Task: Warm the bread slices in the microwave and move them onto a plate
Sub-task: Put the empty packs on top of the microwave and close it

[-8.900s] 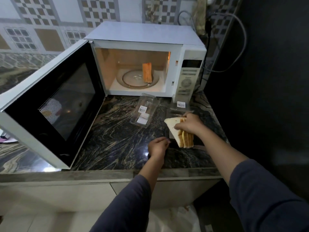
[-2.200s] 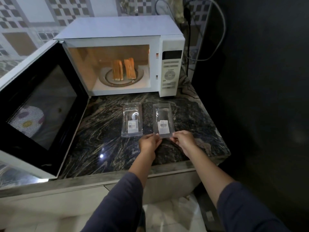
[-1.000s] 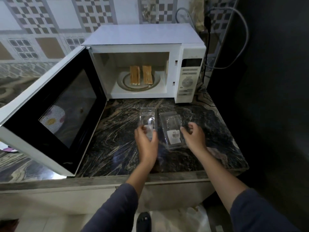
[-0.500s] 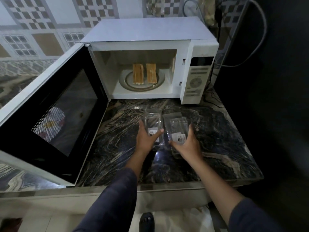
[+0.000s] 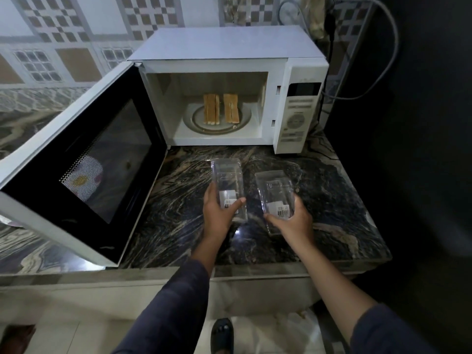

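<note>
Both clear plastic trays, seen lying flat on the counter in front of the microwave two seconds earlier, have now been taken up by their near ends. The left tray (image 5: pixel 226 182) is gripped by the left hand (image 5: pixel 219 215), with the thumb curled over its labelled end. The right tray (image 5: pixel 273 192) is gripped likewise by the right hand (image 5: pixel 292 222) and is held just beside the first, apart from it. Beyond them the dark marbled counter (image 5: pixel 178 205) runs up to the microwave (image 5: pixel 224 44), whose door (image 5: pixel 102 162) is swung wide to the left. Inside, the bread slices (image 5: pixel 211 108) are stood on edge in two groups on the turntable (image 5: pixel 245 121). With the packaging being cleared, loading is judged finished. The door is yet to be shut and heating started.
</note>
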